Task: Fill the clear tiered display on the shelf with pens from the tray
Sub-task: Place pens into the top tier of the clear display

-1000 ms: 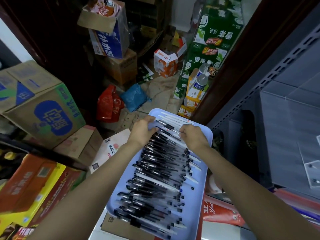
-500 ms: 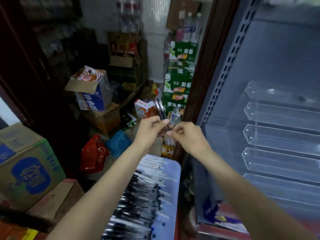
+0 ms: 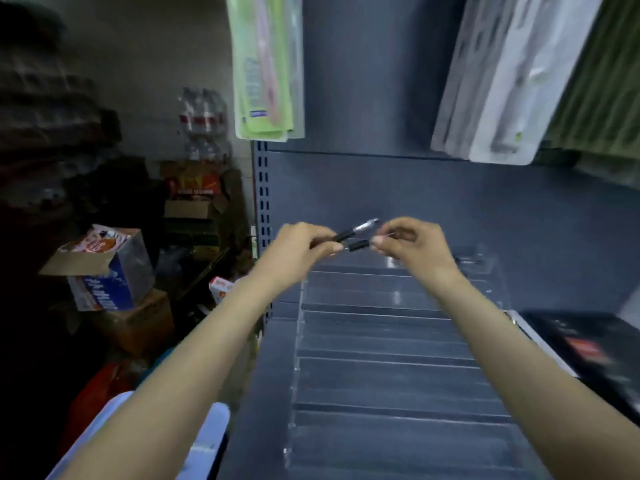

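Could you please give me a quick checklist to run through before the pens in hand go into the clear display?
1. Pens held securely: ok. The left hand and right hand each pinch the black pens between them.
2. Hands positioned over the target: ok. They are held above the top tiers of the clear tiered display.
3. Tiers free to receive pens: ok. No pens show in any visible tier.
4. Pens aligned with the tier: not ok. They sit tilted and apart at the ends.
5. Exact pen count: cannot tell, blurred.
6. Tray within reach for the next batch: ok. The tray edge shows at lower left.
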{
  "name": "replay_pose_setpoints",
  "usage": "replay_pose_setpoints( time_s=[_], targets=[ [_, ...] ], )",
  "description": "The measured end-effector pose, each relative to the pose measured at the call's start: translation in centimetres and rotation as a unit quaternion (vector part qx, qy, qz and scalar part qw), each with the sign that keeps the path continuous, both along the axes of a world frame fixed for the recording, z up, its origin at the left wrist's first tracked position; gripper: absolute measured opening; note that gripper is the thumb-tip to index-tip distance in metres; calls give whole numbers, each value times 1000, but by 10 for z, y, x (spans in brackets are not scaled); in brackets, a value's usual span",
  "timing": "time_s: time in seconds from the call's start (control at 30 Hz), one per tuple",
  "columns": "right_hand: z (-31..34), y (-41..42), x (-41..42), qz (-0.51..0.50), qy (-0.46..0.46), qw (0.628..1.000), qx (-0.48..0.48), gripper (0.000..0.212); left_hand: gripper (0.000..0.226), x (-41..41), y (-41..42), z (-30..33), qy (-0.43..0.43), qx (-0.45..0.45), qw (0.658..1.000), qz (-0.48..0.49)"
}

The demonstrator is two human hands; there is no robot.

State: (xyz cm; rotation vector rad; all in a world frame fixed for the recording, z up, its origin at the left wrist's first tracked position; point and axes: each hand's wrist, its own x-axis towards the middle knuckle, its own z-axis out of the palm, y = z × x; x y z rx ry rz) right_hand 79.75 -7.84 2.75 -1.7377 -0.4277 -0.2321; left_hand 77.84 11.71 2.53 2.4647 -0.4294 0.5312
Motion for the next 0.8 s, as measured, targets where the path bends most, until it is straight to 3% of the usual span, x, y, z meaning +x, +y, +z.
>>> replay_pose_setpoints(
  time_s=[0.1,0.17,0.3,0.43,0.6,0.8],
  targets=[
    [-2,-41,21,-48,-4,998,33,15,22,11,-13,4,-88,116,980,136],
    [-8,-57,36,-71,-9,997,30,14,23,13,-17,0,-111,155,966,176],
    [-17,-60,59,-77,5,997,-21,7,27,16,-25,-2,-86,121,980,134],
    [-17,-47,69,-85,-20,984,-153,14,34,16,-29,-3,-57,91,990,90],
    [-18,-36,83,-75,-63,952,-291,6,18,6,-24,-4,-49,6,993,106],
    [-10,-29,93,-82,-57,898,-428,7,15,3,-17,-4,-68,15,992,101]
  ],
)
